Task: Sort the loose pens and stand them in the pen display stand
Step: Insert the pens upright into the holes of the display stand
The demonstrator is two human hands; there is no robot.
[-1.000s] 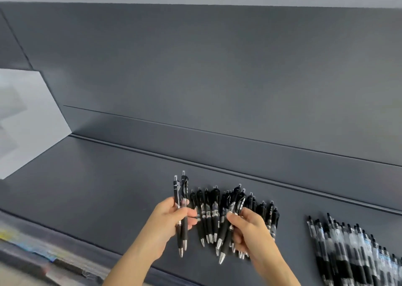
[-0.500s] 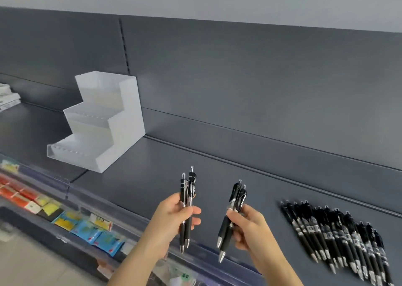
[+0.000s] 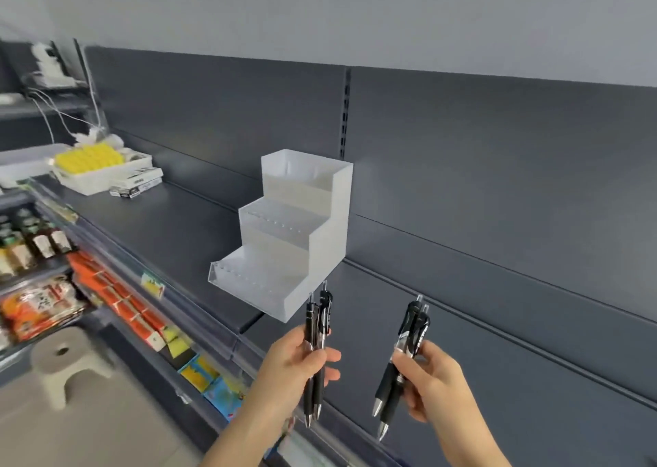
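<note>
I have two black pens in my left hand (image 3: 297,367), pinched between thumb and fingers around the barrels, tips down and clickers up. My right hand (image 3: 432,381) pinches two more of the same black pens the same way, tilted a little to the right. So I count four pens in all, two per hand; the left pair (image 3: 317,345) and the right pair (image 3: 405,360) are well apart from each other.

The pen display stand (image 3: 284,239) sits on the dark shelf (image 3: 170,228) against the back panel, up and to the left of both hands. It is clear plastic with three stepped tiers, and I see no pens in any of them. Rows of small holes show along the lower two tiers; I cannot count them.

To do this step well, I judge I should bring one hand to the stand first, keep the pens tip down, and feed them one at a time into separate holes. Two pens held together will likely jam if pushed in at once, so I would loosen the pinch and let a single pen slide forward. Filling one tier from one end should keep the row tidy.
</note>
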